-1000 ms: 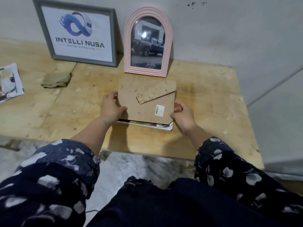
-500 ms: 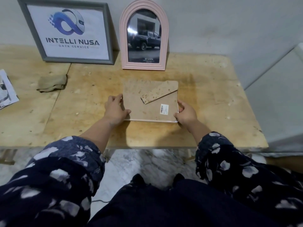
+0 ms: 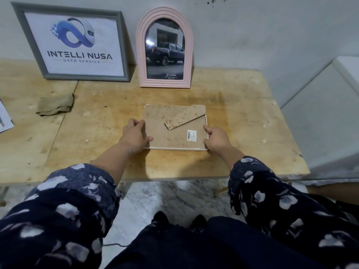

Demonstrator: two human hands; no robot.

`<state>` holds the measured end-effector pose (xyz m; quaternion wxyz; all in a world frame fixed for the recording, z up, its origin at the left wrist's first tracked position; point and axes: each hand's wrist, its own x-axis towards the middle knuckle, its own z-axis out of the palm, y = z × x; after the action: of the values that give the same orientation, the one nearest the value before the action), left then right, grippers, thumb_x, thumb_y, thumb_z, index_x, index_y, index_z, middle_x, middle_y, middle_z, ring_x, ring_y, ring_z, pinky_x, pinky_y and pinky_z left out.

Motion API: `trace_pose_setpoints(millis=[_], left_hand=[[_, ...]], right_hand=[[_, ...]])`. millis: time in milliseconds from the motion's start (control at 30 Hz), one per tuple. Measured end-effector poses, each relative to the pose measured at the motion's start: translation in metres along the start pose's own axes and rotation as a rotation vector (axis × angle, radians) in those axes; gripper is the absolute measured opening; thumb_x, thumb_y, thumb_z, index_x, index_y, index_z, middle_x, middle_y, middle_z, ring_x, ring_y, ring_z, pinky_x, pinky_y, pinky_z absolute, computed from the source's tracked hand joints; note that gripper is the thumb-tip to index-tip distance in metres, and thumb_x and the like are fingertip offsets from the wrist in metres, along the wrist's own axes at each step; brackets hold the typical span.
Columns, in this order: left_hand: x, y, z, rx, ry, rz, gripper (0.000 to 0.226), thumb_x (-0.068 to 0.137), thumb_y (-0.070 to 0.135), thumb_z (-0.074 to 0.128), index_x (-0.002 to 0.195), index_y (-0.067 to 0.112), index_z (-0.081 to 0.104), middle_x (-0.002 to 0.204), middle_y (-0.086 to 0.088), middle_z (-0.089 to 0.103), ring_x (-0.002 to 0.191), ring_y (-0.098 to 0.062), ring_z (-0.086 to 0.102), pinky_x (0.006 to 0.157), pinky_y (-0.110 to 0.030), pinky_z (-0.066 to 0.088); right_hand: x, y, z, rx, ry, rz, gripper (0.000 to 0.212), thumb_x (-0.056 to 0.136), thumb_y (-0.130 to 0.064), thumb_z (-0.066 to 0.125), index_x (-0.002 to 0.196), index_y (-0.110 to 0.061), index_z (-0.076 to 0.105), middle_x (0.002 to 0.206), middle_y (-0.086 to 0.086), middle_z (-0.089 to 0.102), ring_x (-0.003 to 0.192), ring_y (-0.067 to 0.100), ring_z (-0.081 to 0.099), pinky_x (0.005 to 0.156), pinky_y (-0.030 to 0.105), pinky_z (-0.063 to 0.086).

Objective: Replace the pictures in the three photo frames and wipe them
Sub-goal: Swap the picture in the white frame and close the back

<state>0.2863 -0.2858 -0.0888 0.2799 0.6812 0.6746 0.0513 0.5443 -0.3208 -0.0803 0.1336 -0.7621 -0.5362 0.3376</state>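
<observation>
On the table (image 3: 242, 121), mid-front, the frame (image 3: 174, 140) is lying face down, with the left hand (image 3: 134, 135) gripping its left edge and the right hand (image 3: 215, 139) pinching the right. I'd be pressing the backing flat evenly so the picture isn't shifting.

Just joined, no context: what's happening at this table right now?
A person is working on a white photo frame lying face down on the wooden table, brown backing board up. The left hand holds its left edge and the right hand its right edge. A grey rectangular frame with a logo print and a pink arched frame with a truck photo stand against the wall. A folded tan cloth lies untouched to the left.
</observation>
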Motion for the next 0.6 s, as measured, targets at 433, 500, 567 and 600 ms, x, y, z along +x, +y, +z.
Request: trace_pose_setpoints(millis=[433,500,567,600], left_hand=[[0.005,0.012,-0.023,0.724,-0.092,0.141,0.073,0.089,0.063,0.045,0.144,0.018,0.026,0.136,0.002,0.032,0.121,-0.023,0.034,0.079,-0.038,0.043],[0.005,0.013,-0.023,0.747,-0.084,0.152,0.075,0.089,0.065,0.042,0.145,0.018,0.025,0.137,0.002,0.032,0.122,-0.023,0.034,0.078,-0.037,0.042],[0.006,0.014,-0.023,0.755,-0.085,0.156,0.076,0.088,0.066,0.041,0.145,0.017,0.024,0.137,0.001,0.032,0.122,-0.023,0.035,0.078,-0.037,0.041],[0.006,0.014,-0.023,0.753,-0.087,0.155,0.076,0.088,0.066,0.041,0.145,0.017,0.025,0.137,0.001,0.032,0.122,-0.022,0.035,0.079,-0.037,0.041]], right_hand=[[0.023,-0.011,-0.022,-0.189,-0.262,-0.018,0.096,0.079,-0.003,0.070,0.153,-0.018,0.012,0.128,0.010,0.055,0.097,0.026,0.060,0.064,0.027,0.048],[0.027,-0.011,-0.024,-0.215,-0.286,-0.010,0.099,0.079,-0.004,0.071,0.154,-0.018,0.009,0.127,0.010,0.054,0.092,0.024,0.058,0.060,0.026,0.047],[0.031,-0.011,-0.027,-0.221,-0.307,-0.003,0.103,0.079,-0.005,0.072,0.154,-0.020,0.003,0.126,0.007,0.053,0.088,0.019,0.054,0.055,0.022,0.044],[0.033,-0.011,-0.028,-0.229,-0.320,-0.002,0.105,0.079,-0.006,0.073,0.154,-0.020,0.001,0.125,0.006,0.052,0.088,0.017,0.052,0.056,0.020,0.044]])
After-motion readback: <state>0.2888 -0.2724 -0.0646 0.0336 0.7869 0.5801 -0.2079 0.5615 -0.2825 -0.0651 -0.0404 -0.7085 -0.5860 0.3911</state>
